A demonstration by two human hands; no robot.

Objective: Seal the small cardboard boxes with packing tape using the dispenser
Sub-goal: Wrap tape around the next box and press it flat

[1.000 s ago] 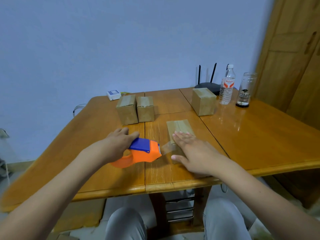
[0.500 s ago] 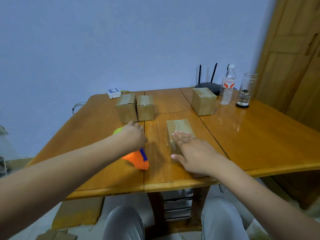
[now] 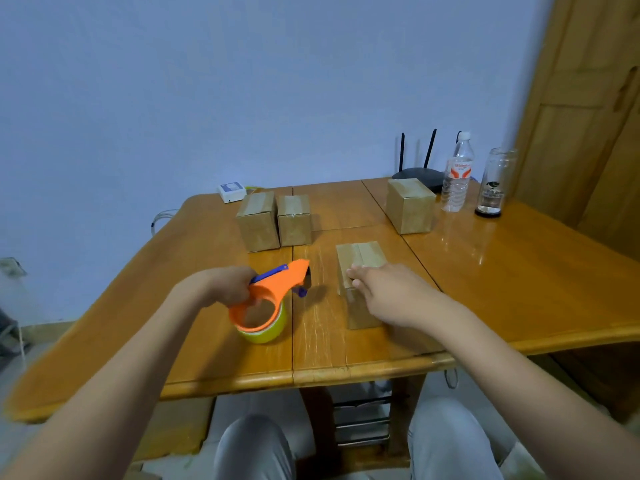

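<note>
While left hand [image 3: 227,285] grips orange plastic tape dispenser [image 3: 273,287] with yellow-green roll, held just left of near small brown cardboard box [image 3: 360,271] on wooden table [image 3: 519,271], right hand [image 3: 391,292] rests flat on box top, fingers extended, grasping nothing. Dispenser apart from box, no strip visible between them. Judgement: tape on top seam needs firm smoothing; press along seam and over box edges. Two boxes [image 3: 273,220] behind, another [image 3: 410,206] near clear plastic water bottle [image 3: 457,174].
</note>
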